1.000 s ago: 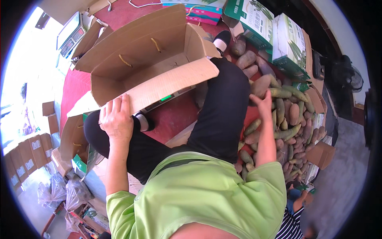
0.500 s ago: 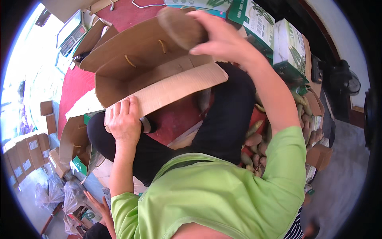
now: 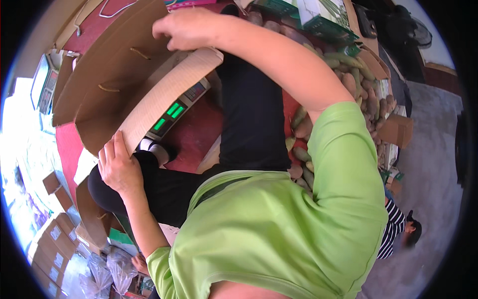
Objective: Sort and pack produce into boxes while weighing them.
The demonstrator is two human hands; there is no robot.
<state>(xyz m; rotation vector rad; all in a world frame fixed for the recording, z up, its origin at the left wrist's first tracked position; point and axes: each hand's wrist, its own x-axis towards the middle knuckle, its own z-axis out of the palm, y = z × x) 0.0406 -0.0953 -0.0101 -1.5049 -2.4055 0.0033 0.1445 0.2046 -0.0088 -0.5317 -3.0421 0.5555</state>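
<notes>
A brown cardboard box (image 3: pixel 164 89) with its top open and rope handles stands tilted in front of me, on or against a digital scale (image 3: pixel 174 109) with a lit green display. My left hand (image 3: pixel 119 168) grips the near flap's lower left corner, fingers over the edge. My right hand (image 3: pixel 191 29) is above the box's right end, thumb and fingers apart, holding nothing I can see. The near flap hides most of the box's inside; a dull brownish patch shows below my right hand, too little to name.
A heap of long tubers (image 3: pixel 366 89), green and reddish brown, lies at my right. Green-and-white cartons (image 3: pixel 323 20) stand beyond it. Another scale (image 3: pixel 45 82) is at the far left. Brown cartons (image 3: pixel 55 239) and plastic bags (image 3: pixel 122 269) lie lower left. A person in stripes (image 3: pixel 393 229) is at right.
My right hand has moved left and over the box; the large brown tuber it held no longer shows in it. The box has shifted left and turned, and the scale's display now shows.
</notes>
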